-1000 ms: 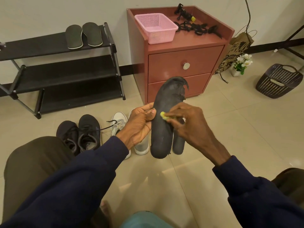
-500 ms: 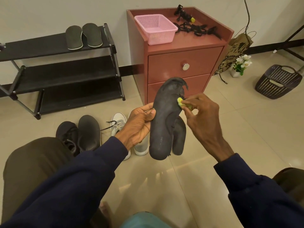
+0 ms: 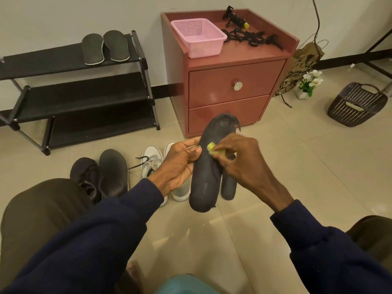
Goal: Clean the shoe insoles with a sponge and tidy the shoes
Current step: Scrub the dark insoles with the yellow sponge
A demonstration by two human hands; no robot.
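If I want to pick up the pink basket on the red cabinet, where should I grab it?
Probably by its thick top rim, coming down from above: the pink plastic mesh basket stands upright and open on the reddish wooden cabinet, walls flaring outward, so fingers can hook under the rim's near edge.

One dark insole (image 3: 209,166): upright, toe end up, frayed at toe edge, gripped at its left edge by left hand (image 3: 180,164). Second insole (image 3: 229,188): just behind first, mostly hidden, heel end showing lower right. Small yellow sponge (image 3: 213,148): pinched in right hand (image 3: 239,160), pressed on upper part of front one. Grey insole pair (image 3: 105,46): flat, side by side on shoe rack (image 3: 63,60) top shelf. Pair of black shoes (image 3: 101,175), white sneakers (image 3: 152,162): on floor (image 3: 297,166), side by side.
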